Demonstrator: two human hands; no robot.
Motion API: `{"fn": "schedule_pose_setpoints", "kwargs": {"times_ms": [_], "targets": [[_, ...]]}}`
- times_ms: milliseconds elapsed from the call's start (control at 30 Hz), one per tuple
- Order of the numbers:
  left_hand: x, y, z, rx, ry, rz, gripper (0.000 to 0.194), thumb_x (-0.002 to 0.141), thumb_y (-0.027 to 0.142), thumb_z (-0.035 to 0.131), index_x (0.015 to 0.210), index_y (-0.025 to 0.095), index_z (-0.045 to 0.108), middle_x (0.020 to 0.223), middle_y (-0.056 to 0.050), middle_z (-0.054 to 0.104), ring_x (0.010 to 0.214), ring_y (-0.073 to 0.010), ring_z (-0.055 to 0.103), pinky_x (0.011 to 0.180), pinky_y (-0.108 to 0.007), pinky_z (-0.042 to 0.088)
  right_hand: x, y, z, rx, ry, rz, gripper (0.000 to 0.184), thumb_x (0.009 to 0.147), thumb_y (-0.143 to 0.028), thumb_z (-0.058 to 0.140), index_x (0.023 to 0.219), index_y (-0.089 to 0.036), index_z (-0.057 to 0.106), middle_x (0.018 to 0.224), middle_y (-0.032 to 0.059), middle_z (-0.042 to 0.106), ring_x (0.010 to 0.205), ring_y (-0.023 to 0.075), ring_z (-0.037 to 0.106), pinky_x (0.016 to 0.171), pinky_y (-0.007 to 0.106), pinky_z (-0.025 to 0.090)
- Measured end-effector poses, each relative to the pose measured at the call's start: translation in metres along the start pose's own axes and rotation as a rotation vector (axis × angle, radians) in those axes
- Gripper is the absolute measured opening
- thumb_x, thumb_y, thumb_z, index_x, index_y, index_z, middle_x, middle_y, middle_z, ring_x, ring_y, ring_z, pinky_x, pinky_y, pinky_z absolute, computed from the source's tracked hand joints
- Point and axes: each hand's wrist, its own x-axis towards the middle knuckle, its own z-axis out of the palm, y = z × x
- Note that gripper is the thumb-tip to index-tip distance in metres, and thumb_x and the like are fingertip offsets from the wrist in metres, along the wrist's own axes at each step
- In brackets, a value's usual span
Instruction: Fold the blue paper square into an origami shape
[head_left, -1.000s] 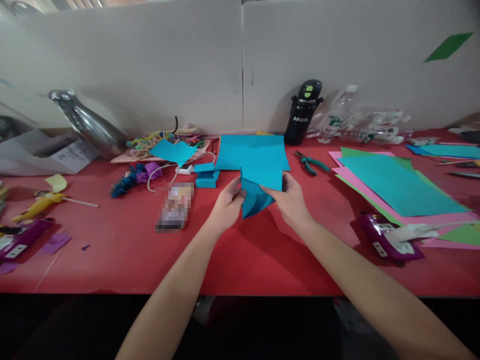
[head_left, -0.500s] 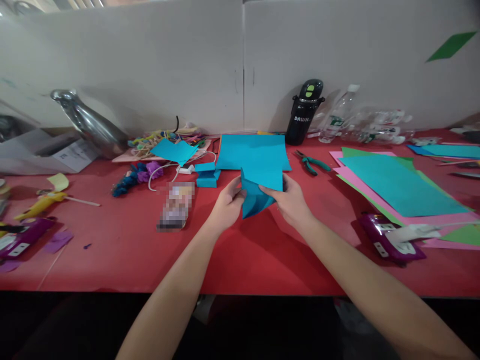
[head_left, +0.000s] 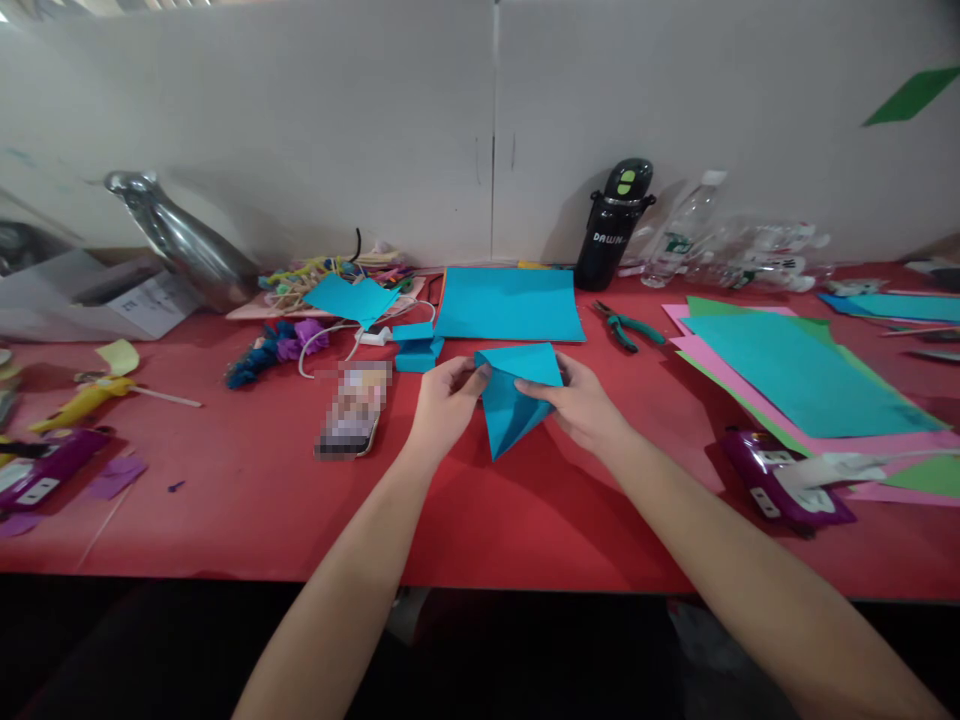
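A sheet of blue paper (head_left: 517, 395), partly folded with a point hanging toward me, is held between both hands above the red table. My left hand (head_left: 450, 400) pinches its left edge, thumb on top. On the opposite edge, my right hand (head_left: 589, 400) grips with the thumb laid across the paper and the fingers behind it, mostly hidden. Just beyond lies a flat stack of blue paper (head_left: 510, 303). A small folded blue paper strip (head_left: 418, 348) stands left of that stack.
A phone (head_left: 355, 408) lies left of my left arm. Pliers (head_left: 628, 328) and a black bottle (head_left: 615, 228) are at the back right. Coloured sheets (head_left: 795, 370) and a purple power strip (head_left: 780, 480) lie right. A yellow glue gun (head_left: 82, 402) and a steel jug (head_left: 184, 245) are left.
The held paper has tipped, its upper edge coming lower and its point reaching closer to me. My left hand has shifted slightly, and both hands keep their hold.
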Motion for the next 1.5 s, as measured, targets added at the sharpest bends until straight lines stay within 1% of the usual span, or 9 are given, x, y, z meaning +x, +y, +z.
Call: {"fn": "schedule_pose_setpoints", "kwargs": {"times_ms": [267, 433, 567, 667, 933, 1133, 1267, 1400, 1500], "targets": [[0.004, -0.006, -0.006, -0.110, -0.023, -0.061, 0.024, 0.077, 0.036, 0.074, 0.088, 0.015, 0.072, 0.082, -0.006, 0.073, 0.075, -0.0204, 0.068, 0.062, -0.028, 0.056, 0.000, -0.003, -0.003, -0.142, -0.027, -0.057, 0.050, 0.057, -0.033, 0.091, 0.100, -0.023, 0.068, 0.103, 0.0060, 0.075, 0.094, 0.0266, 0.070, 0.088, 0.048, 0.058], [0.005, -0.004, -0.012, -0.170, -0.142, -0.138, 0.027, 0.072, 0.035, 0.077, 0.091, 0.016, 0.074, 0.079, -0.005, 0.074, 0.068, -0.0205, 0.069, 0.066, -0.033, 0.058, -0.002, -0.008, -0.008, -0.217, -0.057, -0.053, 0.047, 0.058, -0.028, 0.089, 0.100, -0.023, 0.068, 0.099, 0.0050, 0.075, 0.091, 0.0265, 0.070, 0.085, 0.048, 0.058], [0.005, 0.002, -0.013, -0.100, -0.216, -0.107, 0.020, 0.073, 0.027, 0.071, 0.087, 0.014, 0.075, 0.077, -0.005, 0.073, 0.065, -0.0185, 0.065, 0.062, -0.029, 0.053, -0.003, -0.009, -0.009, -0.247, -0.117, -0.027, 0.054, 0.057, -0.025, 0.090, 0.106, -0.024, 0.067, 0.100, 0.0044, 0.075, 0.092, 0.0269, 0.070, 0.083, 0.049, 0.060], [0.004, 0.005, -0.012, 0.028, -0.248, -0.003, 0.013, 0.074, 0.020, 0.064, 0.075, 0.013, 0.074, 0.072, -0.003, 0.070, 0.064, -0.0157, 0.060, 0.058, -0.024, 0.046, -0.004, -0.011, -0.008, -0.271, -0.145, -0.020, 0.056, 0.057, -0.024, 0.089, 0.108, -0.025, 0.066, 0.100, 0.0041, 0.075, 0.093, 0.0272, 0.070, 0.083, 0.050, 0.060], [0.004, -0.001, -0.009, 0.044, -0.163, 0.061, 0.016, 0.075, 0.022, 0.064, 0.081, 0.014, 0.076, 0.076, -0.003, 0.072, 0.068, -0.0167, 0.059, 0.059, -0.025, 0.044, -0.006, -0.011, -0.006, -0.273, -0.138, -0.072, 0.070, 0.061, -0.024, 0.086, 0.126, -0.027, 0.061, 0.103, 0.0044, 0.074, 0.095, 0.0288, 0.070, 0.082, 0.049, 0.060], [0.003, -0.006, 0.002, -0.086, -0.061, 0.033, 0.021, 0.075, 0.029, 0.070, 0.090, 0.015, 0.077, 0.083, -0.005, 0.075, 0.074, -0.0193, 0.064, 0.063, -0.026, 0.048, -0.007, -0.011, -0.003, -0.293, -0.107, -0.110, 0.071, 0.061, -0.025, 0.087, 0.127, -0.028, 0.061, 0.108, 0.0046, 0.073, 0.098, 0.0302, 0.069, 0.081, 0.049, 0.060], [0.002, -0.007, 0.003, -0.095, -0.026, 0.042, 0.015, 0.074, 0.028, 0.074, 0.080, 0.015, 0.075, 0.079, -0.005, 0.074, 0.074, -0.0194, 0.064, 0.064, -0.027, 0.048, -0.008, -0.009, -0.001, -0.323, -0.105, -0.131, 0.074, 0.065, -0.028, 0.086, 0.133, -0.027, 0.058, 0.110, 0.0054, 0.072, 0.099, 0.0297, 0.069, 0.082, 0.048, 0.060], [0.003, -0.009, -0.001, -0.126, 0.003, -0.023, 0.017, 0.076, 0.031, 0.076, 0.071, 0.016, 0.071, 0.074, -0.002, 0.070, 0.067, -0.0153, 0.059, 0.059, -0.025, 0.045, -0.011, -0.014, -0.009, -0.363, -0.216, -0.229, 0.090, 0.067, -0.032, 0.087, 0.147, -0.036, 0.045, 0.127, 0.0055, 0.066, 0.110, 0.0296, 0.066, 0.090, 0.049, 0.059], [0.004, -0.010, -0.005, -0.162, -0.005, -0.069, 0.018, 0.074, 0.032, 0.078, 0.071, 0.016, 0.070, 0.074, -0.002, 0.070, 0.066, -0.0153, 0.060, 0.061, -0.026, 0.047, -0.011, -0.023, -0.019, -0.420, -0.369, -0.219, 0.081, 0.065, -0.033, 0.088, 0.139, -0.038, 0.056, 0.140, 0.0030, 0.060, 0.122, 0.0305, 0.061, 0.095, 0.049, 0.058]]}}
